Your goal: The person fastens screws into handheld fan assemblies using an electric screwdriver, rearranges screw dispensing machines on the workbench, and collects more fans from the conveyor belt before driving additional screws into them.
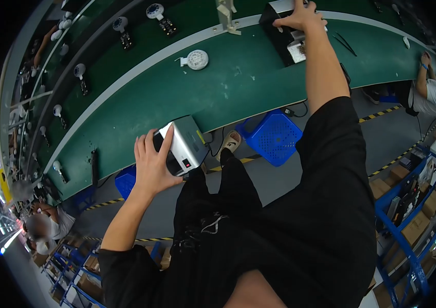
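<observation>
A silver and grey box-shaped device [184,146] with a small red switch stands at the near edge of the green bench. My left hand [153,159] has its fingers and thumb round the device's left side. At the far side of the bench, my right hand [302,19] reaches over a black open case [278,38], its fingers spread. A silvery part [296,52] lies in the case below that hand. Whether the fingertips touch anything there is hard to see. A white round fan-like piece [197,59] lies on the bench between both hands.
Beyond the green bench [146,97], a dark conveyor carries several round white pieces with small boards. Black tweezers [345,44] lie right of the case. A blue stool [274,137] stands below the bench edge. Other people sit at far left and far right; blue shelving [408,251] is lower right.
</observation>
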`<action>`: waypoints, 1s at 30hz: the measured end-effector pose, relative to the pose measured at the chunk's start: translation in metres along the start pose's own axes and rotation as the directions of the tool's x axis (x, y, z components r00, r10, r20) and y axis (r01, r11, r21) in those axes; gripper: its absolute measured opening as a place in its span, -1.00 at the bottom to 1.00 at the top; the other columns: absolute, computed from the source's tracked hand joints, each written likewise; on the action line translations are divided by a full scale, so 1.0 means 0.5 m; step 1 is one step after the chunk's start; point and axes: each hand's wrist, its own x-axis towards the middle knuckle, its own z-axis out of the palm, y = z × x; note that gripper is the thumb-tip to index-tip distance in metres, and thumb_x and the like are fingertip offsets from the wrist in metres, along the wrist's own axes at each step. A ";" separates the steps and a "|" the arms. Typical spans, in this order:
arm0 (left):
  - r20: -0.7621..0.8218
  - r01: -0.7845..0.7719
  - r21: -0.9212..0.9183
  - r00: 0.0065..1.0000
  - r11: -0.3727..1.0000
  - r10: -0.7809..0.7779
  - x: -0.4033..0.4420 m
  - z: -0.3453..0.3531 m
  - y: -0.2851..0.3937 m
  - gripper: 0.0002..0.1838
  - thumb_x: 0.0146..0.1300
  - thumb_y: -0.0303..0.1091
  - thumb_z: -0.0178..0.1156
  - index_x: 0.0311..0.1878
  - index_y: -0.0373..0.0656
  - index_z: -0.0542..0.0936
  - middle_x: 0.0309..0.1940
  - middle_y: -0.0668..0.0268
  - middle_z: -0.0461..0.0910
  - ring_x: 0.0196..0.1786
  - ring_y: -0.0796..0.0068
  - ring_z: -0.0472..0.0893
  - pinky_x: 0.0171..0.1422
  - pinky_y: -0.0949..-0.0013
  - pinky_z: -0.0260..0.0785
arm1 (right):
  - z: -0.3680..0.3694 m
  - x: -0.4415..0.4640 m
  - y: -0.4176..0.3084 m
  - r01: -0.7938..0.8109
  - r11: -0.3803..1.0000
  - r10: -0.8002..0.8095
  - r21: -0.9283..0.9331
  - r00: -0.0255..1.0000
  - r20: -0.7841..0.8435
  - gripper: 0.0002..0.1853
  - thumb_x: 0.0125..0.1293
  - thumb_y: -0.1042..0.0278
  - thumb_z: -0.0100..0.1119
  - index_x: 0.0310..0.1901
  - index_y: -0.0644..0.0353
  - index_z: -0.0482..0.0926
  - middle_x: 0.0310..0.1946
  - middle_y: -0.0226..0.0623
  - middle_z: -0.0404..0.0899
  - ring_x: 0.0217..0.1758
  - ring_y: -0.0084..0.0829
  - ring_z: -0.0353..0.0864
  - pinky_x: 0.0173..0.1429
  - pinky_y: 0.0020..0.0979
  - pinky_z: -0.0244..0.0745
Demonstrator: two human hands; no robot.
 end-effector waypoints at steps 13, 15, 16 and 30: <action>0.030 -0.046 -0.092 0.998 0.995 0.049 -0.086 0.043 -0.024 0.42 -0.49 -0.08 0.67 0.63 0.14 0.18 0.36 -0.17 0.22 0.39 -0.31 0.24 0.57 -0.36 -0.01 | -0.148 -0.226 -0.029 0.139 0.978 -0.140 0.155 0.990 -0.005 0.30 -0.20 -0.26 0.62 0.61 -0.29 0.07 0.46 0.24 0.16 0.44 0.29 0.33 0.41 0.23 0.28; 0.039 -0.085 -0.068 0.995 0.994 0.087 -0.088 0.057 -0.029 0.45 -0.44 -0.02 0.68 0.66 0.25 0.08 0.34 -0.19 0.24 0.35 -0.30 0.28 0.55 -0.37 0.02 | -0.179 -0.267 -0.060 0.228 0.960 -0.237 0.164 0.971 0.037 0.29 -0.24 -0.16 0.64 0.60 -0.27 0.11 0.47 0.23 0.16 0.45 0.26 0.32 0.42 0.22 0.27; 0.059 -0.090 -0.047 0.994 0.995 0.093 -0.104 0.055 -0.039 0.47 -0.44 0.00 0.69 0.66 0.25 0.05 0.35 -0.18 0.24 0.35 -0.29 0.28 0.55 -0.37 0.02 | -0.198 -0.297 -0.097 0.289 0.936 -0.302 0.202 0.952 0.039 0.29 -0.26 -0.08 0.63 0.60 -0.26 0.10 0.47 0.18 0.12 0.39 0.27 0.33 0.43 0.24 0.20; 0.064 -0.090 -0.099 0.993 0.991 0.097 -0.425 0.060 -0.227 0.43 -0.49 -0.11 0.69 0.63 0.28 0.16 0.36 -0.18 0.26 0.37 -0.29 0.27 0.53 -0.40 -0.01 | -0.140 -0.606 -0.881 0.396 0.812 -0.506 0.429 0.843 0.179 0.32 -0.30 -0.24 0.64 0.57 -0.10 0.15 0.47 0.26 0.04 0.38 0.33 0.22 0.39 0.37 0.07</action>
